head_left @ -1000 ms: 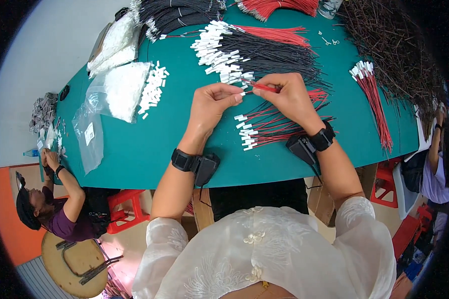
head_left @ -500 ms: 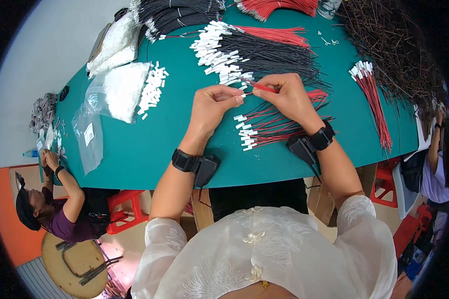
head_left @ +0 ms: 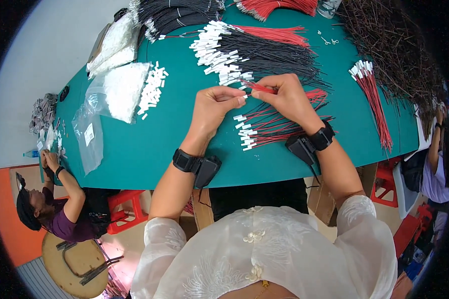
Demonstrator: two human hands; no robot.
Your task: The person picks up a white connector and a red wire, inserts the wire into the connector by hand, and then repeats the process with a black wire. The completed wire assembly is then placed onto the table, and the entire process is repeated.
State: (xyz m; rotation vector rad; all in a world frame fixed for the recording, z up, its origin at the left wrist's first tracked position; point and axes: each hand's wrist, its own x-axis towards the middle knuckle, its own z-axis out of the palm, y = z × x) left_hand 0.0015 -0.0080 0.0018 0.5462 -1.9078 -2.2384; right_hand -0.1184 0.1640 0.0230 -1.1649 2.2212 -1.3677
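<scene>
While left grip (head_left: 210, 107) pinches, right grip (head_left: 290, 101) clasps wires (head_left: 265, 89).

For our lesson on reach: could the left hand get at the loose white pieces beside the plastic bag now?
Probably yes: bare green tabletop lies between the left hand and the loose white pieces, though its fingers pinch a small white piece, which might need putting down first.

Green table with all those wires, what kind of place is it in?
Probably a workshop or small factory. Bunches of red wires and black wires cover much of the table, white plugs lie heaped, and another person is at the left.
</scene>
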